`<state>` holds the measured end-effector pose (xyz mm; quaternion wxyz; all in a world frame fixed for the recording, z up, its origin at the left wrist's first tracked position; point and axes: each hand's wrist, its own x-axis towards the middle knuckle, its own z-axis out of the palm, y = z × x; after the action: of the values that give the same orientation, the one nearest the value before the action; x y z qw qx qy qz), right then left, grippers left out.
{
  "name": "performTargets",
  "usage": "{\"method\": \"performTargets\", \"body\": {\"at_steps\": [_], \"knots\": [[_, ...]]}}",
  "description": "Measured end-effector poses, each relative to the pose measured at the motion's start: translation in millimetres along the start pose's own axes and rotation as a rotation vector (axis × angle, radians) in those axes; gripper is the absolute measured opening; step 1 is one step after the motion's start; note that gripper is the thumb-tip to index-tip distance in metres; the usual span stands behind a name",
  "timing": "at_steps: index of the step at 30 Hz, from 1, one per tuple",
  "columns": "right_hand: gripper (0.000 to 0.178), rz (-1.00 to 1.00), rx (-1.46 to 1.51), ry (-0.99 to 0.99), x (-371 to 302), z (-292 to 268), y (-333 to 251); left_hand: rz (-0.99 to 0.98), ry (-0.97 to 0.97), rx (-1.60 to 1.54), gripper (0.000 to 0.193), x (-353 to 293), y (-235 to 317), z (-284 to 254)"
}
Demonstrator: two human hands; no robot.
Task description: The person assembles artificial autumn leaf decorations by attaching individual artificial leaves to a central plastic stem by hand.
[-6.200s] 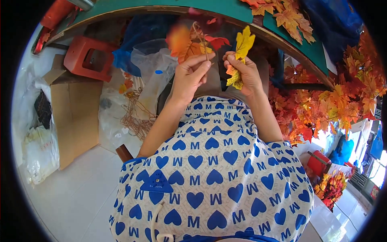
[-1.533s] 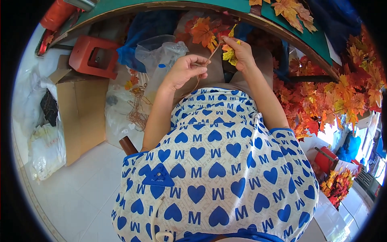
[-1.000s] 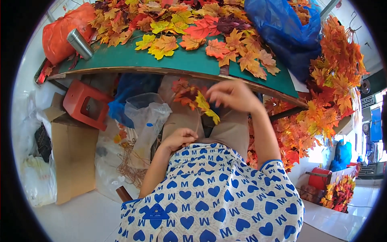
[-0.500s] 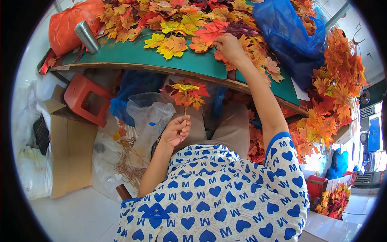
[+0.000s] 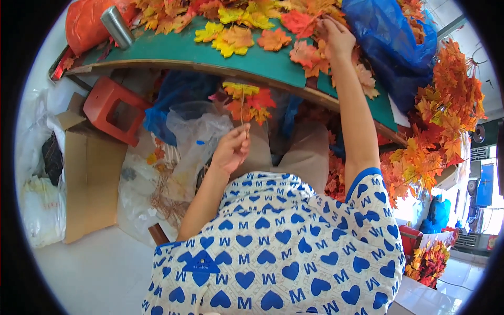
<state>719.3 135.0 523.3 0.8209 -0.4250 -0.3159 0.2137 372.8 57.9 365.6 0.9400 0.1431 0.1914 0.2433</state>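
Note:
My left hand (image 5: 232,149) is closed in a pinch round the thin stem of a small spray of artificial maple leaves (image 5: 251,102). The spray, in yellow, red and orange, stands upright in front of the table edge, above my lap. Farther up and to the right, my right hand (image 5: 337,39) reaches over the green tabletop (image 5: 173,44) into the heap of loose leaves. Its fingers are bent together against orange leaves (image 5: 308,54); whether a leaf is between the fingertips is hidden. A red leaf (image 5: 298,23) and yellow leaves (image 5: 231,41) lie left of it.
A steel flask (image 5: 117,27) and a red bag (image 5: 86,26) stand at the table's left. A blue plastic bag (image 5: 386,52) borders my right hand. Leaf bunches (image 5: 446,115) hang at the right. Below are a red stool (image 5: 113,110), clear plastic bags (image 5: 191,126) and a cardboard box (image 5: 92,184).
My right hand has moved right and farther into the leaf heap, away from the red leaf. My left hand still grips the spray, which has turned slightly. The view has shifted a little.

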Motion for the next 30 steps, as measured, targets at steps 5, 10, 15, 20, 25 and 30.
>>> {"method": "performTargets", "body": {"at_steps": [5,10,15,20,25,30], "knots": [[0.012,0.34,0.191,-0.167,-100,15,4,0.16,0.024,0.064,0.024,-3,3,22],[0.014,0.631,-0.249,-0.363,-217,21,27,0.2,0.092,0.05,0.024,-6,1,34],[0.015,0.75,-0.066,-0.331,-254,21,35,0.289,0.136,0.082,0.017,-8,0,29],[0.015,0.564,-0.237,-0.398,-259,16,38,0.297,0.1,0.088,0.017,-11,-1,33],[0.017,0.501,-0.213,-0.41,-260,14,34,0.301,0.103,0.128,0.015,-11,-1,36],[0.017,0.714,-0.129,-0.402,-257,5,38,0.319,0.146,0.157,0.017,-9,-6,31]]}}
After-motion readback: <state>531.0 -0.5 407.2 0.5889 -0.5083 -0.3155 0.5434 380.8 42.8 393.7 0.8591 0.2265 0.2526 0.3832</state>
